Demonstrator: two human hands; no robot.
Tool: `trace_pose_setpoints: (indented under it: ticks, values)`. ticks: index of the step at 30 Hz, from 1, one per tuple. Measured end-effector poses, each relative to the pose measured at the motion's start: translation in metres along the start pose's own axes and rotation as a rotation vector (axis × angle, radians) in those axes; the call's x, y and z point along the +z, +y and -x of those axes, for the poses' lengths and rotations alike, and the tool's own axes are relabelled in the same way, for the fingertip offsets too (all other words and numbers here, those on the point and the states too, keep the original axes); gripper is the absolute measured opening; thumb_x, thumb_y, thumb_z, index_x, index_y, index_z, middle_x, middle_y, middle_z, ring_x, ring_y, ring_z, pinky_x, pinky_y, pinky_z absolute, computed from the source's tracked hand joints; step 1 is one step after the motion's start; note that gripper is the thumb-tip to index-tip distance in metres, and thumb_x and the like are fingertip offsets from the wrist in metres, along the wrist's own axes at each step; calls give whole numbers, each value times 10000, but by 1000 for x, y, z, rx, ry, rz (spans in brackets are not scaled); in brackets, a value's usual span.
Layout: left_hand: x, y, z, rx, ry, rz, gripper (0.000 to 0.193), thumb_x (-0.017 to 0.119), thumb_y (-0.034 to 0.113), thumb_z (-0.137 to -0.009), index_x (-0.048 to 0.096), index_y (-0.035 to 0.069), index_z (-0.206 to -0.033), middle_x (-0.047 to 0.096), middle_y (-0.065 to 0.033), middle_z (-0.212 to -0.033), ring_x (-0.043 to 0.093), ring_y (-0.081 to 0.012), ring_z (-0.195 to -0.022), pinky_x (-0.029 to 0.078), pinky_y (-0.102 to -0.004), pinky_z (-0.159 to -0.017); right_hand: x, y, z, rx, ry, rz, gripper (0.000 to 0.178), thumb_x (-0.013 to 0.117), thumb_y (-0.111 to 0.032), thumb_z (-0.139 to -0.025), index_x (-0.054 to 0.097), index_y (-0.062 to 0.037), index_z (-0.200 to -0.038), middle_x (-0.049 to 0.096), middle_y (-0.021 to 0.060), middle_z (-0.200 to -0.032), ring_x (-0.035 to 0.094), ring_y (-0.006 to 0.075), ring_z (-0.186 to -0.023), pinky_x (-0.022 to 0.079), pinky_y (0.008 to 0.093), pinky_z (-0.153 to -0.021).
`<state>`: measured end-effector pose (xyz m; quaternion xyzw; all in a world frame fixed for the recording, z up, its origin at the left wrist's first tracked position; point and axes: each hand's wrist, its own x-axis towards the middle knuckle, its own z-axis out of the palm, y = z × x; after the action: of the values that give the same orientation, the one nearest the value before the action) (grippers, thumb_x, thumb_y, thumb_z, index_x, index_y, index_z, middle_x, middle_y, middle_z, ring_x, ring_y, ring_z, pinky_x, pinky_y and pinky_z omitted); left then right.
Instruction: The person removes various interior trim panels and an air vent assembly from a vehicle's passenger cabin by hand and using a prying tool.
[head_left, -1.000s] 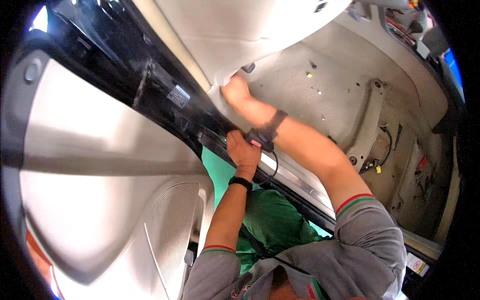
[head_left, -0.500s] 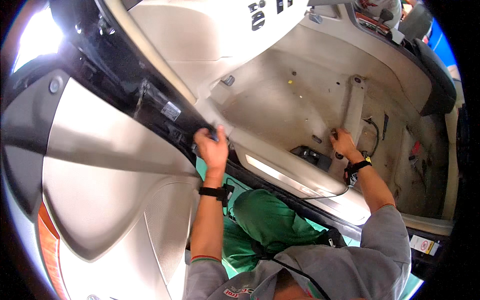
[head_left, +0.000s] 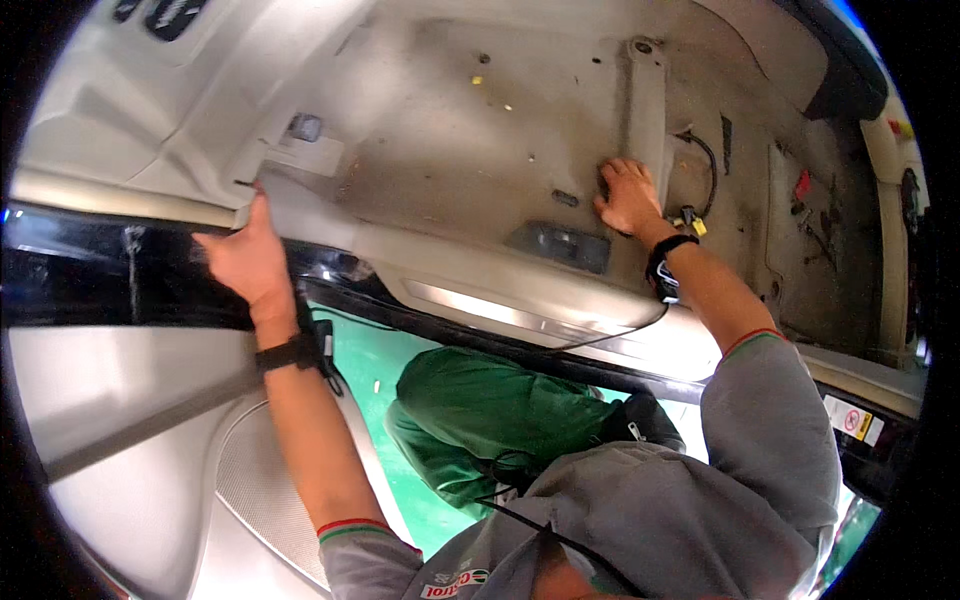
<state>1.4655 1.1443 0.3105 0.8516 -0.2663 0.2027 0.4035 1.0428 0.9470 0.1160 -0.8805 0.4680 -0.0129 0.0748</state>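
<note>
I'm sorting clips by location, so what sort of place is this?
Likely a vehicle workshop, judging by the door panel with its speaker grille, the cabin floor with exposed wiring, and the green floor outside.

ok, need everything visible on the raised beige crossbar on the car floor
The crossbar is a long, narrow beige ridge standing above the stained floor. Its far end is rounded, with a dark round hole or fastener. It runs from there toward the sill. Its surface looks smooth and scuffed; I can't confirm the material. The right hand covers its near end and appears to rest on it.
</note>
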Motion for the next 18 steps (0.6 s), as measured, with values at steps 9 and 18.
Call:
trace_pose_setpoints:
  ticks: [9, 18]
  values:
    - [21, -3, 5, 12, -72, -85, 818, 787, 521, -779, 530, -39, -1318, 686, -230, -1150, 698, -329, -926, 546, -386, -810, 0, 12, 6, 72, -71, 1, 531, 599, -355, -842, 582, -19, -1253, 559, 156, -1322, 455, 324, -1311, 296, 441, -1134]
    - [3, -4, 21, -86, -237, 78, 432, 650, 358, -955, 638, -41, -1121, 717, -186, -960, 682, -259, -793, 525, -397, -732, 13, 20, 7, 18, 84, -2, 503, 597, -361, -831, 618, -16, -1196, 584, 140, -1299, 475, 313, -1295, 303, 431, -1129]
